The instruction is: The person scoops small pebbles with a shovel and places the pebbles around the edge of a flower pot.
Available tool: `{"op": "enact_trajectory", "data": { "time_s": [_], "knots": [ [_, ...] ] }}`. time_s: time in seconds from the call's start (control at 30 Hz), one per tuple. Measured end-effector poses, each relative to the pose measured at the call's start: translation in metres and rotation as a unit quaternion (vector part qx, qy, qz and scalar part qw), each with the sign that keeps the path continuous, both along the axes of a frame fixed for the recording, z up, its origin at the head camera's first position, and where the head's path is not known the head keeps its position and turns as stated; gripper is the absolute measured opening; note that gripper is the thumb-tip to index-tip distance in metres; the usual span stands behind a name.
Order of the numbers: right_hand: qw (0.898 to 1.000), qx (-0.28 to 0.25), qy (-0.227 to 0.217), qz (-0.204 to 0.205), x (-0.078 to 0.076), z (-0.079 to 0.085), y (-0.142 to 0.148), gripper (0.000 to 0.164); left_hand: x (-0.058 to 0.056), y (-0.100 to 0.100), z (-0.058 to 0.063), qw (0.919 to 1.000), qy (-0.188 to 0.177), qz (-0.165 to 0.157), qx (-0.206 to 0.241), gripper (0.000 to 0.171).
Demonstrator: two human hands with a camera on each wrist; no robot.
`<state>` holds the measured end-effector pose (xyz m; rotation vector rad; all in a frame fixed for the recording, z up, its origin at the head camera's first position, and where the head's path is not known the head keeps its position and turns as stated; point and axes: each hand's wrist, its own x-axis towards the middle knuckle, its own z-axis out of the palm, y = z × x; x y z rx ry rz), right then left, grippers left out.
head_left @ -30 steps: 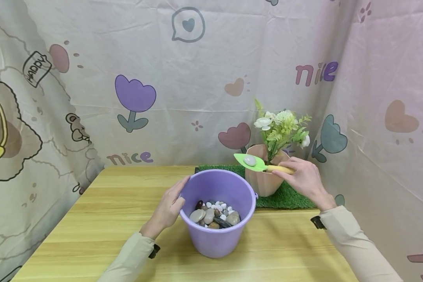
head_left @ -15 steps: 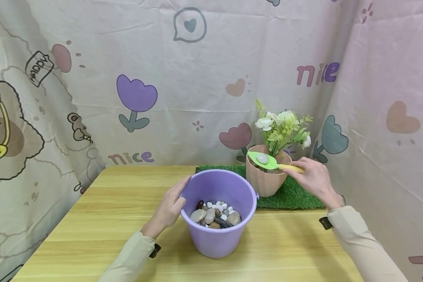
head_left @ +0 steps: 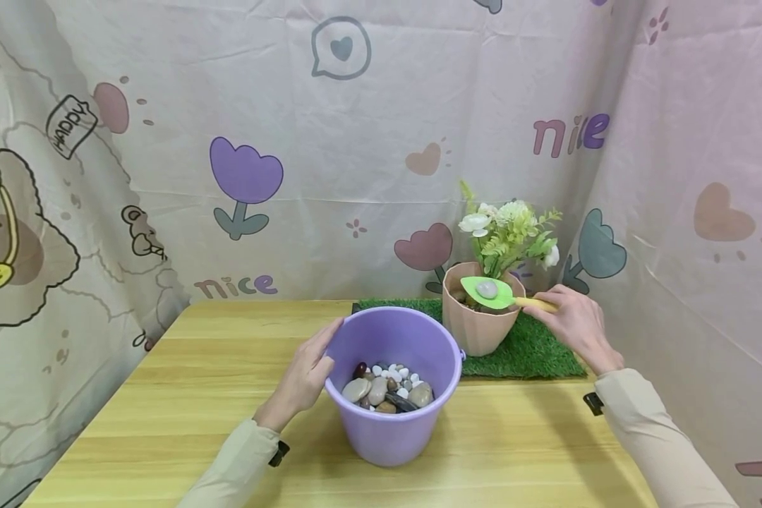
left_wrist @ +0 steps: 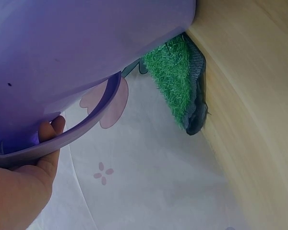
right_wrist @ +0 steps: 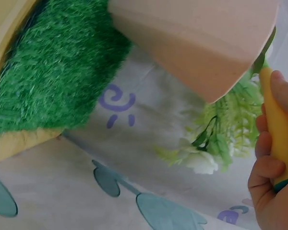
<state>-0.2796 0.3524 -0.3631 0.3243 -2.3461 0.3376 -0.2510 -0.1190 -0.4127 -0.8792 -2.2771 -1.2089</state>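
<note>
A purple bucket [head_left: 387,437] stands on the table with pebbles [head_left: 387,388] of mixed sizes and colours inside. My left hand [head_left: 301,374] grips its left side at the rim; the left wrist view shows the fingers curled by the bucket's band-like handle [left_wrist: 93,120]. My right hand [head_left: 574,321] holds a small leaf-shaped garden trowel [head_left: 498,300] by its yellow handle [right_wrist: 277,120]. One pale stone [head_left: 486,288] lies on the green blade, which is over the opening of a pink flowerpot [head_left: 476,331]. White flowers and greenery [head_left: 511,226] rise from the pot, and brownish stones show inside it.
Under the pot lies a green artificial-grass mat [head_left: 533,356] at the back right of the wooden table [head_left: 184,395]. Printed fabric [head_left: 330,155] hangs behind and along both sides.
My right hand has carried the trowel and its stone to the right, from the pot's left edge to over its opening. The left hand and bucket stay in place.
</note>
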Motion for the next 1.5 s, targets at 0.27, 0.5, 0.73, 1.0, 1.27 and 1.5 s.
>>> {"op": "enact_trajectory", "data": {
  "time_s": [0.27,0.5,0.73,1.0,1.27,1.5],
  "knots": [
    [0.999,0.025,0.022,0.01,-0.005,-0.004,0.009,0.024,-0.001,0.0,0.0,1.0,0.007,-0.002,0.004,0.065],
    [0.999,0.035,0.021,0.008,-0.007,-0.004,0.012,0.024,-0.002,0.0,-0.001,0.9999,0.012,-0.004,0.004,0.066],
    [1.0,0.015,0.006,-0.002,-0.006,-0.003,0.013,0.027,-0.002,0.0,0.0,0.9999,0.011,-0.006,0.006,0.066],
    [1.0,0.004,-0.027,-0.009,-0.006,-0.005,0.012,0.03,-0.002,-0.001,-0.003,0.9999,0.012,-0.004,0.003,0.066],
    [0.999,-0.013,-0.035,-0.006,-0.004,-0.007,0.007,0.028,-0.002,-0.001,-0.004,1.0,0.01,-0.001,0.001,0.066],
    [0.999,-0.025,-0.048,-0.002,-0.004,-0.006,-0.001,0.029,-0.002,0.0,-0.003,0.9999,0.012,0.0,-0.001,0.065]
  ]
}}
